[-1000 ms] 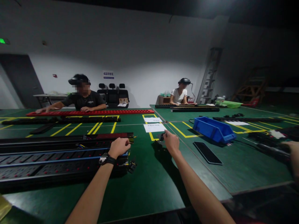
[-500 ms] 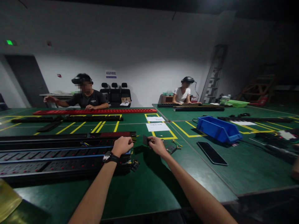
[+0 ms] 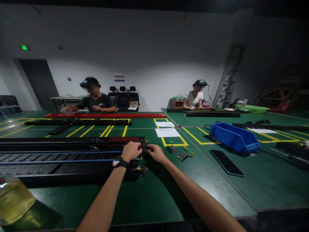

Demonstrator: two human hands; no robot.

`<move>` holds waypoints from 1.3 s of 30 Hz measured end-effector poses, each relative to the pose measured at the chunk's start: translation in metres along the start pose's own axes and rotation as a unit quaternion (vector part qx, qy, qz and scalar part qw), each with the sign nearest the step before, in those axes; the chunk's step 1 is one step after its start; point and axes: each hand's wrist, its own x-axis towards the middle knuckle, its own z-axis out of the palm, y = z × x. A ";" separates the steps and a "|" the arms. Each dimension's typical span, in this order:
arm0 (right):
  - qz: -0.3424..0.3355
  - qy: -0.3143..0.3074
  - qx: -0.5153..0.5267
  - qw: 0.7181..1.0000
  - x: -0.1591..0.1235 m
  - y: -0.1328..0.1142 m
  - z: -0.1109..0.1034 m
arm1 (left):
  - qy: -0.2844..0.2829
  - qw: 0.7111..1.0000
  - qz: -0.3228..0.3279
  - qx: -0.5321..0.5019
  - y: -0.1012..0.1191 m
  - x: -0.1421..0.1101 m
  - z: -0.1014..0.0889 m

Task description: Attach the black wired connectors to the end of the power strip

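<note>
A small flat black end piece [image 3: 144, 147] is held upright at the right end of the long black power strips [image 3: 82, 169]. My right hand [image 3: 156, 152] pinches it from the right between thumb and fingers. My left hand [image 3: 131, 151], with a watch [image 3: 117, 161] on its wrist, rests over the strip ends, fingers closed and reaching the piece's left edge. What the left fingers grip is hidden. Just below the hands, another small black part [image 3: 145, 172] hangs by wires from a strip end. Two more lie to the right: a black part [image 3: 172, 149] and one with yellow-green wires [image 3: 183, 156].
A phone [image 3: 226, 162] and a blue bin [image 3: 234, 137] are on the right of the green table [image 3: 154, 206]. A container of yellow liquid [image 3: 15, 201] stands at near left. Paper sheets [image 3: 167, 132] lie ahead. Two co-workers [image 3: 96, 101] sit across, by a red rail [image 3: 108, 115].
My right hand has brought the black end piece left, against the strip ends and my left hand. The view has turned slightly left. The left co-worker's hand has lowered to the red rail.
</note>
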 end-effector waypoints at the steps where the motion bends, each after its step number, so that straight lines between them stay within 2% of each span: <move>1: -0.003 -0.004 -0.013 1.000 0.001 -0.002 -0.001 | 0.001 1.000 0.002 -0.001 0.000 0.000 0.000; 4: 0.000 0.000 -0.078 0.997 -0.001 -0.005 -0.004 | 0.003 1.000 0.001 -0.003 0.000 0.000 0.001; 8: -0.006 0.000 -0.223 0.975 -0.009 -0.007 -0.006 | 0.008 1.000 0.002 -0.001 -0.001 0.000 0.003; 10: -0.009 -0.006 -0.251 0.968 -0.013 -0.007 -0.006 | 0.010 1.000 0.001 0.000 -0.001 0.001 0.003; 15: -0.029 0.001 -0.207 0.978 -0.013 -0.005 -0.002 | 0.013 1.000 0.004 0.003 -0.002 0.001 0.004; 22: -0.041 -0.008 -0.061 0.997 -0.006 -0.006 0.001 | 0.005 1.000 -0.005 0.004 0.000 -0.001 0.001; 25: -0.043 0.000 0.007 0.999 -0.004 -0.007 0.005 | 0.006 1.000 0.009 0.007 0.001 -0.001 0.001; 30: -0.044 -0.022 0.109 0.993 -0.004 -0.014 0.018 | 0.004 1.000 0.015 0.010 0.000 -0.001 0.001; 34: 0.002 -0.020 0.073 0.997 -0.009 -0.020 0.020 | 0.008 1.000 0.001 -0.003 0.000 -0.001 0.002; 39: -0.022 -0.016 -0.032 0.999 -0.014 -0.019 0.012 | 0.014 0.999 -0.026 -0.042 -0.002 -0.001 0.000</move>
